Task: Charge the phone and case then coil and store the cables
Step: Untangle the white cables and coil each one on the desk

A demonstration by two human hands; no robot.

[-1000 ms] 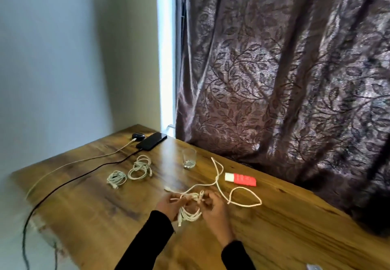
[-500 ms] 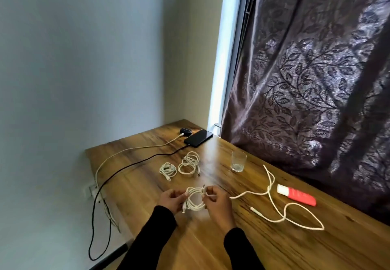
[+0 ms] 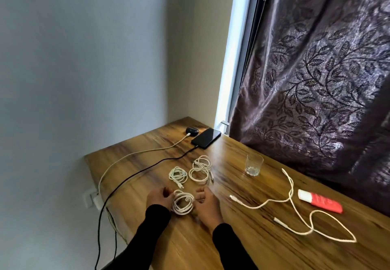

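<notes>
— Item one, charging?

— Phone [image 3: 206,138], dark, at the far corner of the table [image 3: 242,238], a black cable [image 3: 135,173] plugged into its near end. Case [image 3: 191,130] just beside it, a white cable [image 3: 130,155] plugged in. Both leads run off the left edge towards a wall socket [image 3: 92,199]. I'd enter that part as done.

— Item two, coils?

— Two finished coils [image 3: 191,171] lying side by side mid-table. A third coil [image 3: 183,203] on the wood between the hands. Left hand [image 3: 158,198] touches its left side, fingers curled against the loops. Right hand [image 3: 206,203] sits at its right side, fingers loosely bent; whether they pinch a strand I cannot tell, the frame is soft there.

— Outstanding?

— One loose cable [image 3: 295,212], sprawled uncoiled to the right, near a red-and-white tube [image 3: 319,203] and a glass [image 3: 253,164]. Then storing. No container in sight, so roughly halfway, by my reckoning.
</notes>
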